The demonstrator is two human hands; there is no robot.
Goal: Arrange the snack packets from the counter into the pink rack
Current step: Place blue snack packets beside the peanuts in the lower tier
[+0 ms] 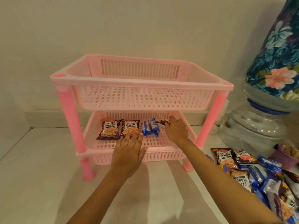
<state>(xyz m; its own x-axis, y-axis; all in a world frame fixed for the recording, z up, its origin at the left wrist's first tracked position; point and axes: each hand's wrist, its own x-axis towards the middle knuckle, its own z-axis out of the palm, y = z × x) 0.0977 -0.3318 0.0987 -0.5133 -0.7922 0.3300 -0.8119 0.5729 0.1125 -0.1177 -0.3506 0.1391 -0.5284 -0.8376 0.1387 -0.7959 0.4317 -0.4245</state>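
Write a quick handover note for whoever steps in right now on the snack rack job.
Left hand: open, flat over the lower tray's front edge, holding nothing.
Right hand: grip shut on a brown packet, inside the lower tray.
Done: two peanut packets and two blue packets lined up in the lower tray.
Left: set the brown packet down, then move the pile from the counter. Top tray looks empty.

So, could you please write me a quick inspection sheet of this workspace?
Surface: pale counter, bare at left.
Job's things: pink rack, top tier empty; bottom tier holds two salted peanuts packets and two blue packets; packet pile waits at right.
Clutter: purple cup.
Grippers: left hand open, flat over the tier's front edge; right hand grips a brown packet.
Cables: nothing seen.
Surroundings: water dispenser, floral cover.
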